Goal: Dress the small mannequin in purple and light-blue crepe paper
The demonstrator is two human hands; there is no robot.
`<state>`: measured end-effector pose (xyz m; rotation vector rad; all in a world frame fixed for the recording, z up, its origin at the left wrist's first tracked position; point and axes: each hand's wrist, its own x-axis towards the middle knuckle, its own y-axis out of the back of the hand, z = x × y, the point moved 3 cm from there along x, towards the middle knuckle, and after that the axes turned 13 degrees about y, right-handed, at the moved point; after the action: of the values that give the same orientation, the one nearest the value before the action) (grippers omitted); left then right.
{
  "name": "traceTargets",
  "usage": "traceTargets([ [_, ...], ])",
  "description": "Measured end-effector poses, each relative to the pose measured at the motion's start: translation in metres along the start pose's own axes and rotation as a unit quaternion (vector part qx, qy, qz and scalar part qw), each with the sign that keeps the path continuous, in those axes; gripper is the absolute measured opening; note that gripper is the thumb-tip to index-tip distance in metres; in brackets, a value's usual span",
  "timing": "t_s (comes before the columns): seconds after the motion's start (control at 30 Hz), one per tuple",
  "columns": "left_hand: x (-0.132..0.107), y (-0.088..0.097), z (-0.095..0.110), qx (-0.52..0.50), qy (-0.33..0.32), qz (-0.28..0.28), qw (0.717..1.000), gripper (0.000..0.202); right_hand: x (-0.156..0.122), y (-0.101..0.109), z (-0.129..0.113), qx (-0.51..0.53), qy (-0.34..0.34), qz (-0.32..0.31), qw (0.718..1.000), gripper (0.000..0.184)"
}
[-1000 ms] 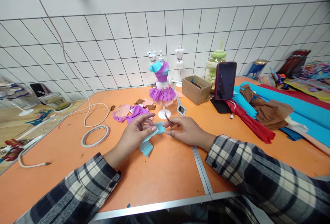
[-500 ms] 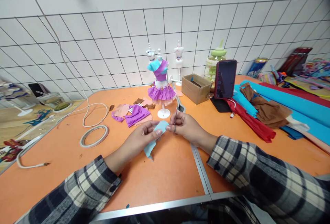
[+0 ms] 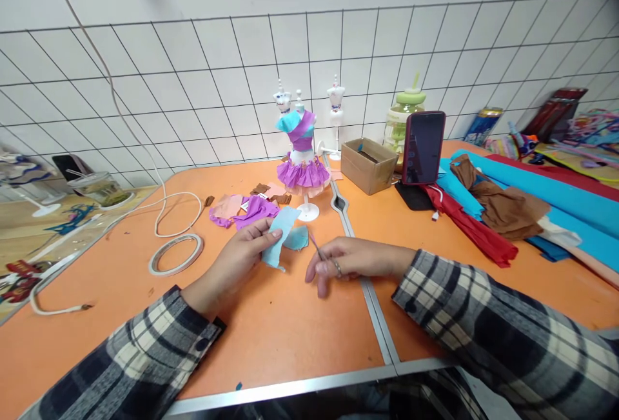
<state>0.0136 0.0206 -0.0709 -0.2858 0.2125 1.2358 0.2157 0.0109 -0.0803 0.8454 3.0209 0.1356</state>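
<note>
My left hand [image 3: 242, 259] pinches a strip of light blue crepe paper [image 3: 279, 233] and holds it up over the orange table [image 3: 271, 330]. A second cut blue scrap [image 3: 296, 238] lies on the table just beside it. To the right, my right hand [image 3: 338, 264] rests low on the table, fingers curled round small scissors [image 3: 316, 247] whose thin blades point up and left. Behind both hands stands a small mannequin [image 3: 302, 149] dressed in a purple ruffled skirt and a blue and purple top.
Purple and pink paper scraps [image 3: 246, 208] lie left of the mannequin. A tape roll [image 3: 176, 253] and white cable [image 3: 164, 213] sit further left. A cardboard box [image 3: 369, 165], propped phone [image 3: 423, 148], green jar [image 3: 405, 117] and rolls of blue, red and brown paper [image 3: 503, 207] fill the right.
The blue paper has come apart: one scrap now lies on the table while my left hand lifts the strip. My right hand has dropped away to the right with the scissors.
</note>
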Motion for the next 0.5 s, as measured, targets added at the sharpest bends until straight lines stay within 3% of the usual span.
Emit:
traceTargets([
  [0.1,-0.001,-0.003,-0.002,0.026,0.004,-0.037,0.999,0.032,-0.002,-0.008,-0.004,0.006,0.022,-0.056,0.998,0.061],
  [0.27,-0.003,-0.007,-0.006,0.066,0.012,-0.052,0.996,0.034,-0.003,-0.009,-0.006,-0.030,0.012,-0.074,0.997,0.070],
  [0.5,-0.005,-0.012,-0.005,0.093,0.004,-0.058,0.994,0.035,-0.001,-0.011,-0.001,-0.060,-0.006,-0.057,0.997,0.061],
])
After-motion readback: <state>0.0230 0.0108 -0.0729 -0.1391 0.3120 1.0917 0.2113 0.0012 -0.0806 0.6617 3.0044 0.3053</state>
